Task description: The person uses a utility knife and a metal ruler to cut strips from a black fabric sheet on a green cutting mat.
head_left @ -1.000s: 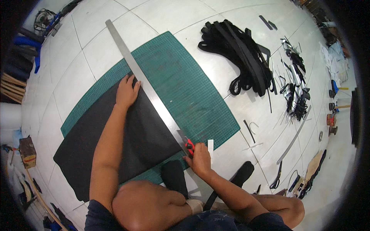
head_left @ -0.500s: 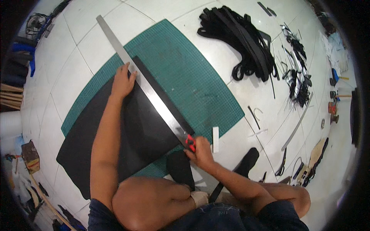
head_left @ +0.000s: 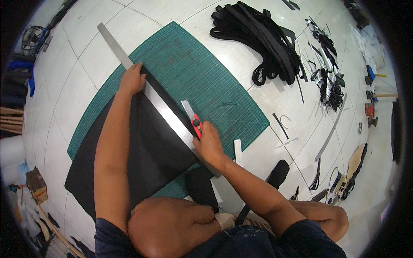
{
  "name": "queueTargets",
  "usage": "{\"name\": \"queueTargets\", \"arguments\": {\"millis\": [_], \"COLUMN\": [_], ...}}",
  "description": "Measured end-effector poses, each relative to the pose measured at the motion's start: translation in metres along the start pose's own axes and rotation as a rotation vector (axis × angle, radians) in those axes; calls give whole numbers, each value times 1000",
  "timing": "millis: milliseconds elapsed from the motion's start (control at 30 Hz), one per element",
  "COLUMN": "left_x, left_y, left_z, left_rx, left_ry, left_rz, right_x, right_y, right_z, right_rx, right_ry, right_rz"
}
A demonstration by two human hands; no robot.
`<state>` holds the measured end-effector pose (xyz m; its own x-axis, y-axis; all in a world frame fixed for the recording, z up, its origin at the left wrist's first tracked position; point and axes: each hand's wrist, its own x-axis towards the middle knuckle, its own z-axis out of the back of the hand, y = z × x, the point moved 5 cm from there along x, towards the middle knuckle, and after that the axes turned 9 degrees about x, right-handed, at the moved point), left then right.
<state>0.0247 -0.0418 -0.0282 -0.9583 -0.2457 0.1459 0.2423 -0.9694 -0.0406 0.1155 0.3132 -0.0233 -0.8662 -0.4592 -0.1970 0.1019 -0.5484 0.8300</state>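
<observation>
Black sheet cut along a steel ruler on a green mat

The ruler (head_left: 142,81) is pressed flat by the left hand (head_left: 132,80); a red utility knife (head_left: 192,118) is gripped in the right hand (head_left: 209,144), whose fingers hide its handle. The black sheet (head_left: 146,150) is partly hidden under the arm.

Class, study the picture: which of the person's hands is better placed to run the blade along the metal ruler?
Right. The right hand grips the red utility knife beside the metal ruler; the left hand presses that ruler onto the black sheet.
</observation>
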Motion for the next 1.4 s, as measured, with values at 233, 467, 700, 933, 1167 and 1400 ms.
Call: {"name": "queueTargets", "arguments": {"millis": [233, 467, 700, 933, 1167, 1400], "left_x": [27, 35, 37, 45, 110, 176], "left_y": [-7, 4, 12, 7, -38, -102], "left_z": [-8, -10, -11, -12, -20, -40], "left_rx": [6, -149, -256, -184, -309, -289], "left_ry": [265, 282, 253, 235, 182, 118], "left_rz": [7, 52, -5, -66, -27, -67], "right_x": [-2, -7, -6, 4, 56, 99], "right_y": [-8, -13, -20, -22, -44, -80], "right_z": [-1, -3, 3, 20, 82, 149], "right_rx": [88, 86, 180, 203, 72, 16], "right_ry": [99, 27, 90, 132, 68, -36], "right_rz": [-185, -119, -308, -333, -396, -398]}}
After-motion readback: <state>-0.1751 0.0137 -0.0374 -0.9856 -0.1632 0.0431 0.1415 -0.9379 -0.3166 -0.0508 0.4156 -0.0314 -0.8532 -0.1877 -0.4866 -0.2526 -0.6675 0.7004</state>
